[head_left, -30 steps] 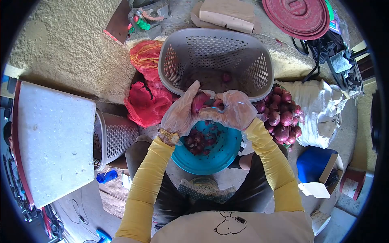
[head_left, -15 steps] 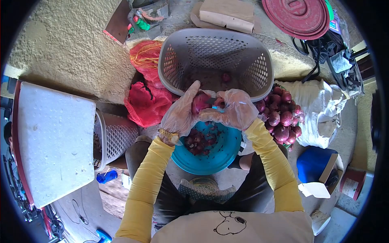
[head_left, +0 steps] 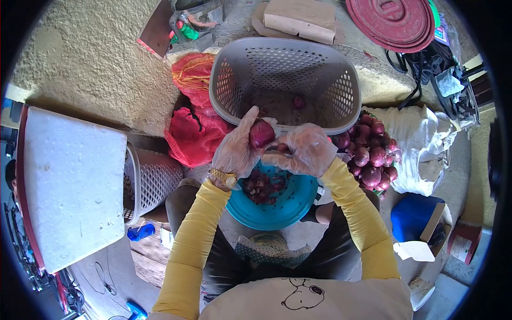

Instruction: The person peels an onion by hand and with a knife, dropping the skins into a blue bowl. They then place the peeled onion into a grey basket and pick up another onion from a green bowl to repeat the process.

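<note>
A red onion (head_left: 262, 134) is held in my left hand (head_left: 238, 148), which wears a clear plastic glove. My right hand (head_left: 306, 149), gloved as well, is closed beside it, with fingers curled round something small and dark that I cannot make out. Below both hands sits a blue basin (head_left: 272, 212) with onion peelings (head_left: 262, 186) in it. Just beyond the hands stands a grey perforated basket (head_left: 285, 63), and one onion (head_left: 298, 102) lies on its bottom. Several red onions (head_left: 372, 156) are piled to the right of the basket.
Red mesh bags (head_left: 194, 136) lie left of the basket. A white foam box (head_left: 74, 186) and another perforated basket (head_left: 157, 178) are further left. On the right are a white sack (head_left: 413, 133), a blue container (head_left: 413, 217) and a red lid (head_left: 392, 21).
The onion in my left hand now shows more fully, and my right hand has come slightly away from it. A dark blade-like shape seen against the onion earlier no longer shows there.
</note>
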{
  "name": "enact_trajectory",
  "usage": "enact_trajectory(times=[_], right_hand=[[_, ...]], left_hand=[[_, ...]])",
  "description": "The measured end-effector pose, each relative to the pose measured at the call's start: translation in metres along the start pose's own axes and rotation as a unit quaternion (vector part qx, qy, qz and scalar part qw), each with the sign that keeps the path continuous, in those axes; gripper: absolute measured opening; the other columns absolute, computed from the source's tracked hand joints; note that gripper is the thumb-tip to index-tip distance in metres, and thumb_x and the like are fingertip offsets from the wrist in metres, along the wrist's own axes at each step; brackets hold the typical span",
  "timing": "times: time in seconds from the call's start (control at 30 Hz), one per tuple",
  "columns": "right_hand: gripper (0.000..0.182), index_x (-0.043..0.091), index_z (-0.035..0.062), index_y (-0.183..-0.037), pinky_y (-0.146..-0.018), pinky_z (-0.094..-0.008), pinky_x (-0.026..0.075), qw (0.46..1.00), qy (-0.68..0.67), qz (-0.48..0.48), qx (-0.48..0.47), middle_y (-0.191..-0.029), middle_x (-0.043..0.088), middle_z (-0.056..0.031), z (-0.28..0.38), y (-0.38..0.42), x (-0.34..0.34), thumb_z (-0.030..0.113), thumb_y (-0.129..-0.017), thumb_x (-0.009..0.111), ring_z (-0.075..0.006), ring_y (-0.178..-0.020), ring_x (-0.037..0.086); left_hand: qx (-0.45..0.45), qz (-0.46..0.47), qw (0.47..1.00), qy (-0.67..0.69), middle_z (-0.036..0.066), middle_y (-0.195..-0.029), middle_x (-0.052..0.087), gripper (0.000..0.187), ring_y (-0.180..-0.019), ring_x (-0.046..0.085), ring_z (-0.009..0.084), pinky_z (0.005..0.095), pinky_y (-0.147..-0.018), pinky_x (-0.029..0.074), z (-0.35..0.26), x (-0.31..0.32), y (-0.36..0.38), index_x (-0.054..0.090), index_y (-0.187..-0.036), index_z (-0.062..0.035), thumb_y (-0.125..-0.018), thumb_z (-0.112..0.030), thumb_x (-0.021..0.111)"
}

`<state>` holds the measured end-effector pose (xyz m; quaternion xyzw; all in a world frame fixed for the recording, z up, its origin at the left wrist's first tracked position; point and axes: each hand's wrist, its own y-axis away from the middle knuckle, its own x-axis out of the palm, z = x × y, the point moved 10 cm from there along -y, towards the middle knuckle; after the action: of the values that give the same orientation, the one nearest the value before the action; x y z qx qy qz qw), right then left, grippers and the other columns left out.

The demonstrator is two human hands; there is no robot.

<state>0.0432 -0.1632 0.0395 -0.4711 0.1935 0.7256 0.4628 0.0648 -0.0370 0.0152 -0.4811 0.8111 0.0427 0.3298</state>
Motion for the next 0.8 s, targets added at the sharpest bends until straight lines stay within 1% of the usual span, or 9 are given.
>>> enact_trajectory(times=[0.07, 0.1, 0.17, 0.2, 0.37, 0.6, 0.67, 0.73, 0.8], right_hand=[[0.049, 0.075, 0.0118, -0.092, -0.071, -0.0478, 0.053, 1.0, -0.011, 0.027, 0.004, -0.076, 0.069, -0.0137, 0.006, 0.002, 0.008, 0.06, -0.084, 0.073, -0.0364, -0.076, 0.069], [0.053, 0.075, 0.0114, -0.09, -0.071, -0.0479, 0.053, 0.998, -0.02, 0.055, 0.009, -0.076, 0.069, -0.0136, 0.008, 0.003, 0.015, 0.064, -0.084, 0.072, -0.0365, -0.076, 0.069], [0.057, 0.075, 0.0111, -0.089, -0.072, -0.0481, 0.053, 0.997, -0.011, 0.078, -0.021, -0.076, 0.068, -0.0136, 0.011, 0.006, 0.025, 0.068, -0.084, 0.069, -0.0366, -0.076, 0.069], [0.062, 0.075, 0.0108, -0.087, -0.072, -0.0483, 0.053, 0.994, -0.003, 0.101, -0.051, -0.076, 0.068, -0.0137, 0.017, 0.008, 0.03, 0.072, -0.084, 0.066, -0.0367, -0.076, 0.069], [0.064, 0.074, 0.0105, -0.084, -0.071, -0.0488, 0.053, 0.986, 0.052, 0.155, -0.013, -0.076, 0.069, -0.013, 0.02, 0.012, 0.047, 0.074, -0.084, 0.064, -0.0356, -0.076, 0.069], [0.066, 0.074, 0.013, -0.083, -0.069, -0.0485, 0.052, 0.991, 0.012, 0.135, -0.009, -0.076, 0.069, -0.0118, 0.015, 0.009, 0.05, 0.078, -0.076, 0.069, -0.0348, -0.079, 0.07], [0.066, 0.074, 0.013, -0.083, -0.069, -0.0476, 0.053, 0.99, 0.012, 0.137, -0.016, -0.076, 0.069, -0.0117, 0.02, 0.008, 0.041, 0.078, -0.075, 0.071, -0.0346, -0.078, 0.07], [0.065, 0.074, 0.013, -0.084, -0.07, -0.0467, 0.053, 0.99, 0.012, 0.138, -0.024, -0.075, 0.069, -0.0116, 0.02, 0.007, 0.038, 0.078, -0.074, 0.072, -0.0345, -0.077, 0.07], [0.062, 0.071, 0.0089, -0.074, -0.064, -0.045, 0.051, 0.997, -0.074, 0.037, -0.012, -0.071, 0.067, -0.0116, 0.016, 0.002, 0.015, 0.07, -0.068, 0.084, -0.0337, -0.069, 0.067]], left_hand=[[-0.085, -0.011, 0.97, 0.229, 0.018, -0.127, 0.066, 0.069, -0.114, 0.068, 0.0298, 0.0461, -0.096, 0.058, 0.031, 0.011, 0.004, 0.029, -0.16, -0.0094, -0.102, -0.018, 0.066], [-0.085, -0.011, 0.97, 0.229, 0.018, -0.127, 0.066, 0.069, -0.114, 0.068, 0.0298, 0.0461, -0.096, 0.058, 0.024, 0.011, 0.001, 0.029, -0.16, -0.0094, -0.102, -0.018, 0.066], [-0.209, -0.08, 0.877, 0.424, 0.021, -0.122, 0.067, 0.057, -0.108, 0.068, 0.0307, 0.0498, -0.095, 0.057, 0.036, 0.011, 0.003, 0.041, -0.152, -0.0038, -0.106, -0.033, 0.058], [-0.209, -0.081, 0.878, 0.424, 0.021, -0.122, 0.067, 0.057, -0.108, 0.068, 0.0307, 0.0498, -0.095, 0.057, 0.035, 0.009, 0.001, 0.041, -0.152, -0.0038, -0.106, -0.033, 0.058], [-0.326, -0.079, 0.603, 0.724, 0.022, -0.12, 0.067, 0.06, -0.105, 0.066, 0.0306, 0.0508, -0.099, 0.055, 0.043, 0.036, 0.001, 0.058, -0.132, 0.0049, -0.108, -0.049, 0.049], [-0.307, -0.044, 0.576, 0.756, 0.02, -0.123, 0.066, 0.058, -0.11, 0.066, 0.0322, 0.0542, -0.098, 0.056, 0.037, 0.04, -0.002, 0.056, -0.134, 0.0039, -0.109, -0.048, 0.049], [-0.295, -0.109, 0.621, 0.718, 0.021, -0.126, 0.064, 0.057, -0.114, 0.065, 0.034, 0.0566, -0.098, 0.056, 0.05, 0.034, 0.001, 0.054, -0.137, 0.0042, -0.109, -0.046, 0.049], [-0.273, -0.084, 0.638, 0.715, 0.021, -0.127, 0.063, 0.056, -0.115, 0.065, 0.0342, 0.0554, -0.099, 0.056, 0.043, 0.03, -0.002, 0.053, -0.138, 0.0044, -0.11, -0.043, 0.048], [-0.25, -0.059, 0.654, 0.711, 0.02, -0.128, 0.062, 0.055, -0.116, 0.065, 0.0345, 0.0542, -0.101, 0.056, 0.035, 0.028, -0.005, 0.052, -0.139, 0.0047, -0.11, -0.041, 0.048]])
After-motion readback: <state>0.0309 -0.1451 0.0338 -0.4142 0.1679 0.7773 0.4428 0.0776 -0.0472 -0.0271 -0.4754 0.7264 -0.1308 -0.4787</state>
